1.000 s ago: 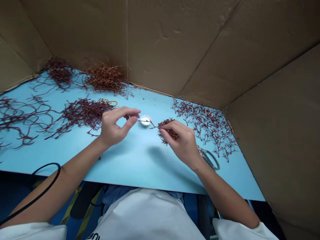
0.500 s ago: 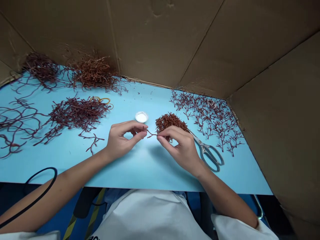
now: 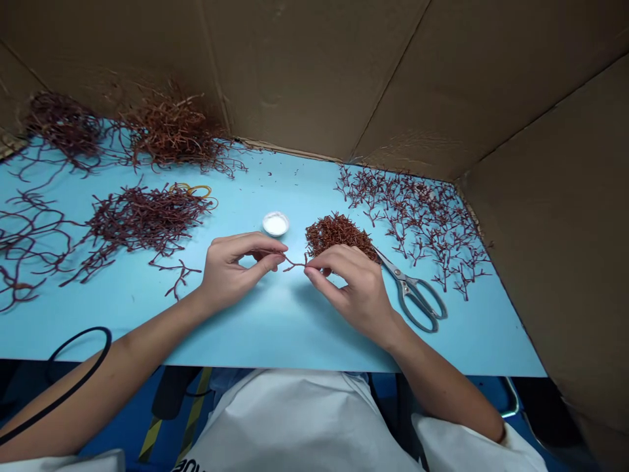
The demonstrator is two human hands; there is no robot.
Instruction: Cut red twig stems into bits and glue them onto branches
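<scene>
— Blue table (image 3: 275, 334), brown cardboard (image 3: 295, 78) upright along its back and right side. And the grip?

— Left hand (image 3: 233, 269), above the middle of the table: thumb and forefinger closed on one end of a thin reddish twig (image 3: 295, 265). Right hand (image 3: 356, 282), facing it: thumb and forefinger pinched on the other end.

— Twig where, exactly?

— Stretched across the gap between the two hands, above the tabletop, with short side branches in view.

— See anything close by?

— Just beyond the left hand, a small white cup (image 3: 276, 234) with something white inside. Behind the right hand and partly hidden by it, a heap of short brown clippings (image 3: 339, 233). To the right of that hand, grey-handled scissors (image 3: 413, 295), blades toward the heap.

— And farther out?

— On the right, forked pieces (image 3: 417, 216) up to the back corner. On the left, a dark branching pile (image 3: 147, 216), yellow bands (image 3: 202, 187) at its far edge. Back left, against the cardboard, a rusty tangle (image 3: 171, 134) and a darker tangle (image 3: 63, 128), side by side. At the front left, a looped black cable (image 3: 109, 337).
</scene>
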